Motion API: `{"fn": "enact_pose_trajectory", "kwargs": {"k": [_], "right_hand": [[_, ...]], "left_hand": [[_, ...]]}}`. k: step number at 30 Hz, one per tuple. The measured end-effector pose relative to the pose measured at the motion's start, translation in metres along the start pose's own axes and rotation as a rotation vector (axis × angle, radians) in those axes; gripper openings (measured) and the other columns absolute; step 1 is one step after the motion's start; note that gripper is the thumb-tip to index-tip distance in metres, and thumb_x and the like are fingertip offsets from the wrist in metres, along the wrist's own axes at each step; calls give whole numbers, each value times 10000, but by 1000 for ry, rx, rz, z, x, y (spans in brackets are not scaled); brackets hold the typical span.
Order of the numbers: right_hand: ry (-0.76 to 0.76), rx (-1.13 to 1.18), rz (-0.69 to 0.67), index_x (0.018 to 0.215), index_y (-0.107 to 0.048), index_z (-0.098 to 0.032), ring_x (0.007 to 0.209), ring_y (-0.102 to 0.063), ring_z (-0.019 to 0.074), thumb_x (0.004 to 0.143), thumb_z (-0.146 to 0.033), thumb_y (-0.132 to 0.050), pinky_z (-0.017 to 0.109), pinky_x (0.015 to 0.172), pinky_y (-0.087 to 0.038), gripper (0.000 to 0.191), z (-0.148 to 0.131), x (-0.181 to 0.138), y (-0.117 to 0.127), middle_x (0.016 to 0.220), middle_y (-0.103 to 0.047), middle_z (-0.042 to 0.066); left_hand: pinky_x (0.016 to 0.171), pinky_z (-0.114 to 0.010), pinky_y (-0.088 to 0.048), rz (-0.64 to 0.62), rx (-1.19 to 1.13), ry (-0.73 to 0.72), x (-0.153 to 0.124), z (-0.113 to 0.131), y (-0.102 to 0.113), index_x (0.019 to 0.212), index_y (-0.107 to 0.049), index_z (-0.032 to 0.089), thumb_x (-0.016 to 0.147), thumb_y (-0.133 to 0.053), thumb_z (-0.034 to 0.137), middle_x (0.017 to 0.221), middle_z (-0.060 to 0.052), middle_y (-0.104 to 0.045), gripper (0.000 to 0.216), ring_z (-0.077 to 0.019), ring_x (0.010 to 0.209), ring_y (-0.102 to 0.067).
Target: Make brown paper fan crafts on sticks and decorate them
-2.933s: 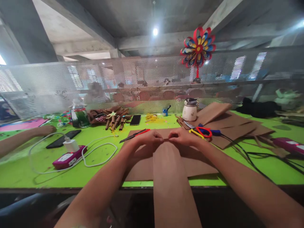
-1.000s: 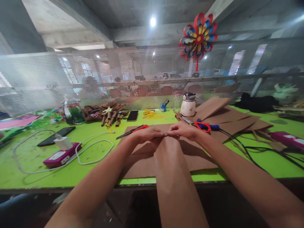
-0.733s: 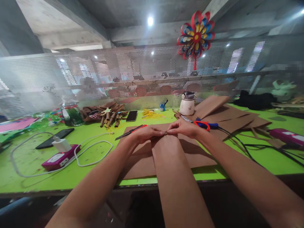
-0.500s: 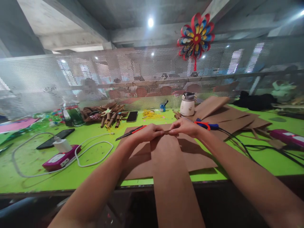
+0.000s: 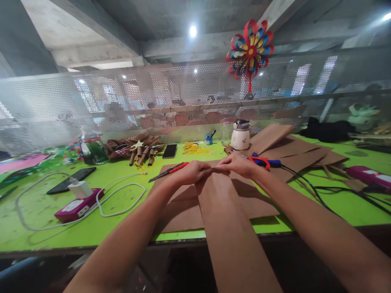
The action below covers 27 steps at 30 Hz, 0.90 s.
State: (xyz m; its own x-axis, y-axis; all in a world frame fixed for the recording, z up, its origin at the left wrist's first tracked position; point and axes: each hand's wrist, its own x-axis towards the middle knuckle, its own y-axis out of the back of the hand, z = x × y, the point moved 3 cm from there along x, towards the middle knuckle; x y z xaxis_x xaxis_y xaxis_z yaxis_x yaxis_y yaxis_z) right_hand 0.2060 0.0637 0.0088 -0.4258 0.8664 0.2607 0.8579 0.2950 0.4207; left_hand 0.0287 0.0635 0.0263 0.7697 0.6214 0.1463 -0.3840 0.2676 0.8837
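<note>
A long strip of brown kraft paper (image 5: 229, 219) runs from my fingers down over the table's front edge. My left hand (image 5: 197, 171) pinches the left side of its narrow, rolled far end. At the right side of that same end, my right hand (image 5: 233, 164) is closed with thumb and fingers. Beneath lies a wider sheet of brown paper (image 5: 183, 211), flat on the table. A red-and-black craft knife (image 5: 169, 171) rests beside my left hand. Close to my right hand are orange-handled scissors (image 5: 262, 162) and a blue-handled tool with a black cord (image 5: 273, 163).
Brown paper sheets (image 5: 301, 152) are stacked at right, near a white bottle (image 5: 240, 136). On the left are a purple power strip (image 5: 80, 205), a white cable (image 5: 122, 211) and a phone (image 5: 73, 180). Rolled paper tubes (image 5: 142, 152) lie farther back. A perforated screen (image 5: 171, 89) stands behind.
The strip's near end has swung to the right. My hands stay at its far end, with the left fingers curled in a little more.
</note>
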Motion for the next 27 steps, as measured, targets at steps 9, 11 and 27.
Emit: {"fn": "enact_pose_trajectory", "kwargs": {"k": [9, 11, 27], "right_hand": [[9, -23, -138, 712, -704, -102, 475, -408, 77, 701, -473, -634, 230, 464, -321, 378, 6, 0, 4, 517, -517, 3], [24, -30, -142, 733, -700, -99, 517, -444, 90, 720, -462, -618, 235, 505, -351, 372, 5, -1, 5, 550, -545, 15], [54, -276, -227, 685, -660, -109, 465, -367, 72, 776, -520, -515, 212, 447, -241, 446, 2, -2, -7, 487, -456, -24]], "left_hand": [[506, -194, -288, -19, -23, 9, -2, -1, 3, 734, -563, 143, 860, -401, 404, 588, 29, -456, 332, -78, 540, -387], [512, -195, -291, -15, -10, 21, -1, -2, 2, 728, -563, 144, 860, -401, 404, 590, 27, -470, 334, -79, 542, -392], [548, -198, -357, -182, -58, 39, -2, -10, -1, 731, -552, 152, 825, -464, 374, 611, 23, -543, 257, -93, 569, -504]]}}
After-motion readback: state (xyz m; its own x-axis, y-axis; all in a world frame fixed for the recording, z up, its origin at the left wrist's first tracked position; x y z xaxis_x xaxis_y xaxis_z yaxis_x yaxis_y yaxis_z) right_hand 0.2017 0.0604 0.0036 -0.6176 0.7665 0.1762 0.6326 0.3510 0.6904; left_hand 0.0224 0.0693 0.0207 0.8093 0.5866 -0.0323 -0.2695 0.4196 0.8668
